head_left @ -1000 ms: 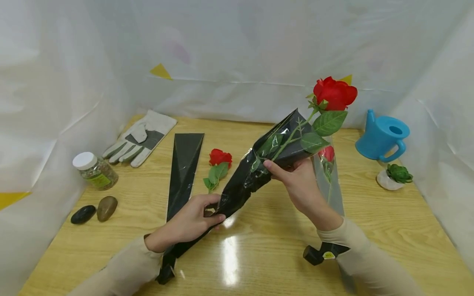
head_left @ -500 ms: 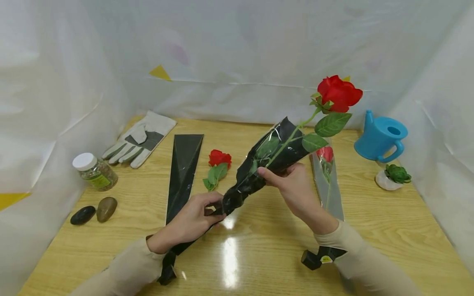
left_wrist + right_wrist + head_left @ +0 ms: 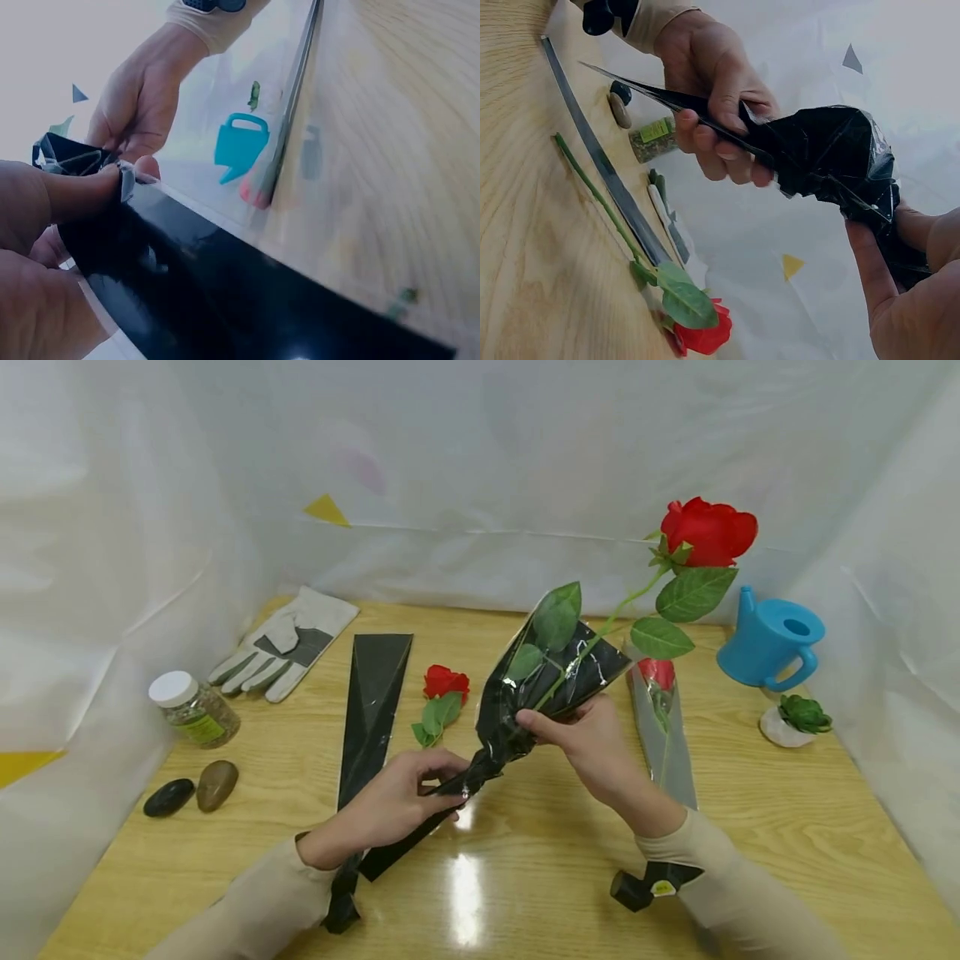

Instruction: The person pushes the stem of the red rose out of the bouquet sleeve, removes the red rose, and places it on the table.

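A black glossy flower sleeve [image 3: 501,727] is held slanting over the table, scrunched narrow at its middle. Out of its wide upper end leans a red rose [image 3: 708,533] with green leaves; its lower stem is hidden inside. My right hand [image 3: 600,747] grips the sleeve's upper part, thumb against the stem. Lower down, my left hand [image 3: 401,797] pinches the narrowed part between thumb and fingers, and the flat tail of the sleeve sticks out below it. The right wrist view shows the left fingers [image 3: 724,150] curled around the sleeve.
A flat black sleeve [image 3: 375,710] and another rose [image 3: 446,681] lie left of centre. A sleeved rose [image 3: 663,718] lies right. Around the edges are a blue watering can [image 3: 776,635], a potted succulent [image 3: 798,720], a glove [image 3: 285,639], a jar [image 3: 197,710] and two stones [image 3: 216,785].
The sleeve has become more tightly gathered near my left hand, and its top has fanned wider. The rose has shifted up and right, and my right hand slightly down and left.
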`<state>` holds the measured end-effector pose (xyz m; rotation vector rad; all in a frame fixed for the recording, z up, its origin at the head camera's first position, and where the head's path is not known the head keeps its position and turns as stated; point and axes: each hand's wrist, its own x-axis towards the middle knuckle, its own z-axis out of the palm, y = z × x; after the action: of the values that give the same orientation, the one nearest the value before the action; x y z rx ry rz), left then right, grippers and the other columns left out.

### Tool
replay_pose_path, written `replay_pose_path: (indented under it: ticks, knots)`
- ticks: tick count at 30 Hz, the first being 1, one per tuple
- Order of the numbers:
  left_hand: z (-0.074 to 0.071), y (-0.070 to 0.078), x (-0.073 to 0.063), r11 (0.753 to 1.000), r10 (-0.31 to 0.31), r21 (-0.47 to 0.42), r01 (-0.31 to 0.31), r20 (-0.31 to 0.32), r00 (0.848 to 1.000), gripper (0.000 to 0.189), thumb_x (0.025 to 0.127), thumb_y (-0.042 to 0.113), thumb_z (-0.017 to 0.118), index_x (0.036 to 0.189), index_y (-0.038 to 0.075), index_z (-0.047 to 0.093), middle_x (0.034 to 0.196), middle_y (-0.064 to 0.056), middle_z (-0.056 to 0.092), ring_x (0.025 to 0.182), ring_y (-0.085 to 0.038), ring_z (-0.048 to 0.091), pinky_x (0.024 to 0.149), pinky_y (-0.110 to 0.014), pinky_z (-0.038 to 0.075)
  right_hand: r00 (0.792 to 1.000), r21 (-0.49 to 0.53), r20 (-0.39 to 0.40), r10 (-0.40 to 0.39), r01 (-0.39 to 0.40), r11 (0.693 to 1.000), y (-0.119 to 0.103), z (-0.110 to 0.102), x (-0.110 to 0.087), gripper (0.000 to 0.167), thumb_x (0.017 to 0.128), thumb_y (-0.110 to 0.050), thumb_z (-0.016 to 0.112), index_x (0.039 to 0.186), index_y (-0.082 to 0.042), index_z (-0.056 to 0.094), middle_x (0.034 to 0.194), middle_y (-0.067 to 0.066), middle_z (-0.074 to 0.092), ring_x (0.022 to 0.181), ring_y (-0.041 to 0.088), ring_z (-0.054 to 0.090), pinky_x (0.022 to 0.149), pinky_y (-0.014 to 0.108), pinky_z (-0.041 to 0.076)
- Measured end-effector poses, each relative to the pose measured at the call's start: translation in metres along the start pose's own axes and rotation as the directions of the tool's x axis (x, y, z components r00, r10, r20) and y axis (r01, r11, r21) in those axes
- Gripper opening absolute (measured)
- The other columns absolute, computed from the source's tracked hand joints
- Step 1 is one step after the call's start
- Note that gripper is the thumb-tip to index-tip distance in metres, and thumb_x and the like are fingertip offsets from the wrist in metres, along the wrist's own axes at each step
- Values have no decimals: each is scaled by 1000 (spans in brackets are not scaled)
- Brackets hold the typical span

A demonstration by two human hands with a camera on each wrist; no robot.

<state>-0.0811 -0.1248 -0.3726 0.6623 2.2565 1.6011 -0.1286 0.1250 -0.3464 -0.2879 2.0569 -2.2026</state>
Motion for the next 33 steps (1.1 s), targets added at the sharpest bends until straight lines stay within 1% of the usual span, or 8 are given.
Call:
replay_pose_path:
  ticks: [4, 7, 14, 17, 23, 26, 30, 33]
  knots:
    - [-3, -7, -7, 997, 4, 78, -7, 34, 999, 6, 92, 7, 72, 97, 7, 68, 86, 5, 61, 79, -10, 57, 72, -25, 49, 1000, 29, -16, -8, 9, 1000, -7, -8, 2, 35, 88, -7, 76, 120, -3, 63, 110, 8, 68, 95, 20, 68, 76, 37, 56]
    - [-6, -13, -12, 990, -1, 138, -8, 60, 998, 8, 94, 17, 71, 93, 11, 65, 80, 8, 58, 74, -8, 52, 68, -26, 45, 998, 76, -33, -56, 58, 995, -14, -16, 5, 31, 90, -5, 74, 119, -3, 63, 110, 9, 67, 94, 20, 68, 72, 35, 56]
    - [-11, -13, -16, 985, -41, 172, 28, 68, 997, 23, 94, 26, 71, 114, 14, 68, 106, 8, 67, 96, -8, 59, 84, -31, 49, 995, 101, -30, -95, 97, 990, -18, -20, 8, 32, 89, -2, 73, 120, -2, 65, 114, 12, 67, 100, 26, 67, 72, 40, 56]
    - [-9, -7, -13, 984, -56, 170, 46, 52, 997, 34, 94, 33, 70, 123, 14, 67, 104, 8, 67, 89, -8, 59, 81, -30, 49, 998, 46, -46, -54, 56, 997, -16, -17, 7, 21, 87, -8, 77, 107, -3, 70, 105, 8, 70, 92, 21, 68, 72, 39, 56]
    - [-2, 8, -3, 994, -51, 100, 51, -1, 999, 26, 95, 36, 68, 110, 15, 70, 65, 8, 49, 55, -9, 45, 56, -25, 40, 1000, -4, 5, 1, -1, 1000, -11, -7, 4, 24, 86, -10, 78, 107, -2, 69, 101, 9, 72, 91, 22, 69, 75, 40, 56]
    - [2, 13, 2, 999, -23, 42, 24, -11, 1000, 26, 95, 32, 69, 111, 12, 69, 74, 8, 59, 62, -9, 54, 60, -26, 46, 999, -27, 44, 4, -3, 1000, -9, -1, 1, 28, 86, -10, 79, 109, 2, 69, 101, 11, 72, 91, 22, 69, 76, 39, 56]
    - [4, 17, 6, 999, -7, -42, 7, 1, 1000, 33, 96, 26, 69, 124, 11, 66, 92, 2, 69, 82, -13, 66, 73, -32, 54, 997, -124, 82, 12, -1, 992, -6, 6, -3, 26, 83, -17, 83, 100, 0, 73, 93, 11, 73, 74, 15, 62, 66, 31, 52]
    - [5, 20, 8, 994, -28, -101, 28, 0, 1000, 36, 95, 26, 70, 126, 10, 63, 94, -1, 70, 85, -17, 68, 74, -35, 55, 988, -100, 155, -1, 17, 995, -4, 11, -5, 29, 82, -15, 83, 106, -2, 73, 100, 12, 72, 82, 18, 64, 72, 33, 53]
